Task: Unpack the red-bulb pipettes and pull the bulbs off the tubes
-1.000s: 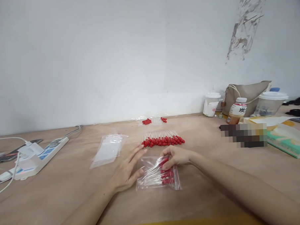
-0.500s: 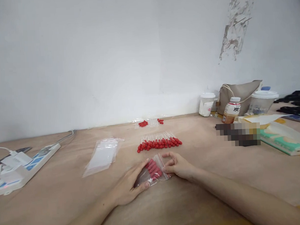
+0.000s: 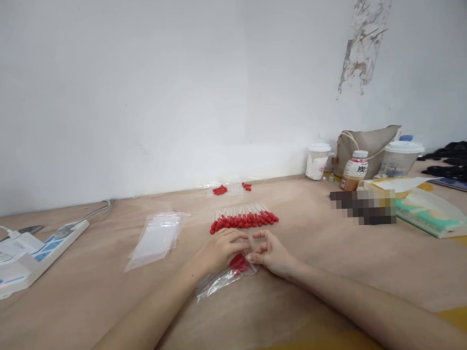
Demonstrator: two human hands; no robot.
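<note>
A clear zip bag [image 3: 218, 284] with red pieces [image 3: 239, 263] inside lies at the middle of the table, its bottom end toward the lower left. My left hand [image 3: 223, 247] reaches over the bag, its fingers curled at the mouth edge and its thumb hidden. At the right end of that edge, my right hand [image 3: 273, 256] has thumb and fingers closed on the plastic. Just beyond both hands is a row of red-tipped white sticks [image 3: 245, 219], the red ends facing me.
Flat empty zip bags [image 3: 155, 240] lie to the left, near a power strip [image 3: 62, 249] with plugs and cables. Bagged red pieces [image 3: 219, 190] rest by the wall. On the right stand a lidded cup [image 3: 318, 161], a bottle [image 3: 355, 172], a grey bag [image 3: 366, 143] and a tissue pack [image 3: 436, 215].
My left hand has moved from the bag's bottom end up to its mouth, covering part of the red pieces. The right hand stays at the mouth edge. The view has shifted slightly.
</note>
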